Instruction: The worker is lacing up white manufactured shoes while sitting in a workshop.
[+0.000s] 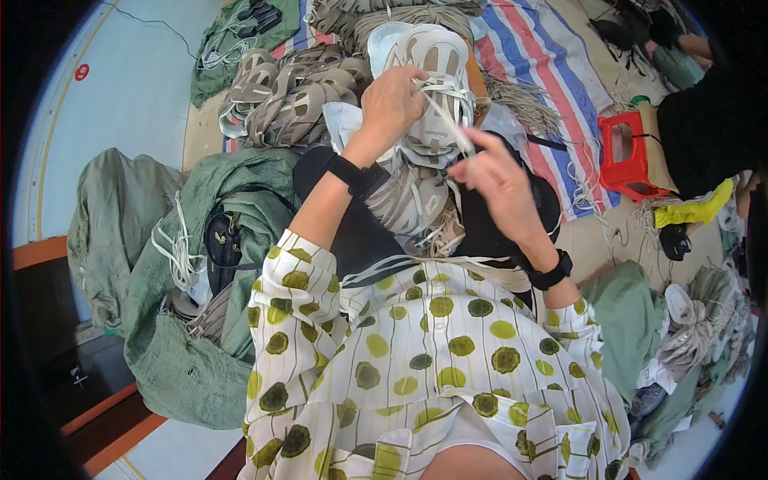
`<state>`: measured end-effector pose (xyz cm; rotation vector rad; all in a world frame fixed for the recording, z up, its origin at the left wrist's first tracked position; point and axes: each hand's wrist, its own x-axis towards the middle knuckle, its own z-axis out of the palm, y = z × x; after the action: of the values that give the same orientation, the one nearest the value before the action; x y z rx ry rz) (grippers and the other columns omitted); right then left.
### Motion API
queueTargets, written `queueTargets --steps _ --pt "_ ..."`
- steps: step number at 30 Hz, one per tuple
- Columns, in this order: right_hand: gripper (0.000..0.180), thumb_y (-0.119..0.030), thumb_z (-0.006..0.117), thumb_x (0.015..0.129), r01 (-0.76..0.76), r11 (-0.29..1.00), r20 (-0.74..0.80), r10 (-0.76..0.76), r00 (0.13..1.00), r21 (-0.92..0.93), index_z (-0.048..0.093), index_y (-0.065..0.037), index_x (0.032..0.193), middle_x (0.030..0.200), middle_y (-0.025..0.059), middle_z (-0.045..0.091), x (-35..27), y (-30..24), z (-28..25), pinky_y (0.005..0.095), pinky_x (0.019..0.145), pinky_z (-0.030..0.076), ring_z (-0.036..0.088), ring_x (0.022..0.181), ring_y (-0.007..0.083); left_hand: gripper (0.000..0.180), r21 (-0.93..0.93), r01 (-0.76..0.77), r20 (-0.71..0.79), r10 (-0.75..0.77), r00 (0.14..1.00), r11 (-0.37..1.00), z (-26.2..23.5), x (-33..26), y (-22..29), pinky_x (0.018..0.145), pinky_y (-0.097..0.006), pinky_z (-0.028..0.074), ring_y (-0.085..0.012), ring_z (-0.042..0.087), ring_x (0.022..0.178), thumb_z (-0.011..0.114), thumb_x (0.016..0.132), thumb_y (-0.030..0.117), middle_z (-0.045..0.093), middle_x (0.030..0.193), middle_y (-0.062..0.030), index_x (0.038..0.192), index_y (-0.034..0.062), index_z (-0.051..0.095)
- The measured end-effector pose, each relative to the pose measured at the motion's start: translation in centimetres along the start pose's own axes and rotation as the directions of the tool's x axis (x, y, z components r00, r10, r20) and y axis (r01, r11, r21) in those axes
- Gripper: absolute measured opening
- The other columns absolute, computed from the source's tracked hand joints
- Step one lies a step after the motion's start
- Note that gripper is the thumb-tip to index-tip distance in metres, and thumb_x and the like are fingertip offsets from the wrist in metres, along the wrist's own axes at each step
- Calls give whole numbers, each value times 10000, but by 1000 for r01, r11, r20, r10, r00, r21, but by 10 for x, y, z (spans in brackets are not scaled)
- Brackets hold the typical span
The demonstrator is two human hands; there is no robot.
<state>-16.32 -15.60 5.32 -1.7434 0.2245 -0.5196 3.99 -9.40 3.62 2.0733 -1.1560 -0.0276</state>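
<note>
Lacing partly done | left hand [394, 100] grips beige sneaker [436, 88] | right hand [496, 172] pinches white lace [442, 120], pulling taut | upper eyelets seemingly left | more sneakers [292, 96] piled beyond

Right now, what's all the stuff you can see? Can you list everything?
sneaker: one, white and beige, on the lap, held by both hands
shoelace: one, white, pulled across the sneaker
sneaker pile: many, beige-grey, upper left
green sacks: several, left side
striped mat: one, red, blue, white, top
stool: one, red, right
left hand: on the sneaker
right hand: pinching the lace
</note>
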Motion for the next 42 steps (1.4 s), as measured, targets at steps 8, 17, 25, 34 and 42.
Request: queueTargets --steps 8,17,25,34,42 --pt "67 -78 499 820 68 450 -279 422 862 891 519 -14 822 829 46 552 -73 32 -151 201 553 394 404 576 100 90 436 -131 -147 214 966 890 -3 -2 1 613 -395 445 -319 571 741 541 712 68 562 764 -126 800 46 539" --pt "265 -31 409 796 287 742 -795 564 223 606 274 -111 582 509 -8 258 -346 34 -389 241 397 211 187 411 103 175 -440 142 -43 -178 983 887 25 0 -6 664 -300 444 -203 569 732 512 694 45 585 788 -107 866 12 518" --pt "89 -147 495 863 -173 849 -790 529 310 500 507 -82 804 760 19 520 -345 108 -331 230 492 341 399 562 87 181 -156 -113 -234 75 969 981 24 -40 19 652 -360 435 -281 534 743 542 673 17 530 787 -118 852 37 523" --pt "211 -209 521 854 -329 938 -212 302 930 -106 613 -22 885 719 7 555 11 71 -93 221 562 413 518 598 86 308 118 -1 -181 22 983 993 59 -54 37 627 -379 420 -277 531 733 694 657 140 526 767 -92 872 66 486" --pt "189 -184 574 795 235 697 38 -286 958 -677 550 4 798 715 121 548 115 79 -29 354 550 413 528 591 264 224 -121 57 -168 -77 983 991 64 -58 39 602 -389 415 -296 540 687 633 698 79 532 698 -94 859 65 478"
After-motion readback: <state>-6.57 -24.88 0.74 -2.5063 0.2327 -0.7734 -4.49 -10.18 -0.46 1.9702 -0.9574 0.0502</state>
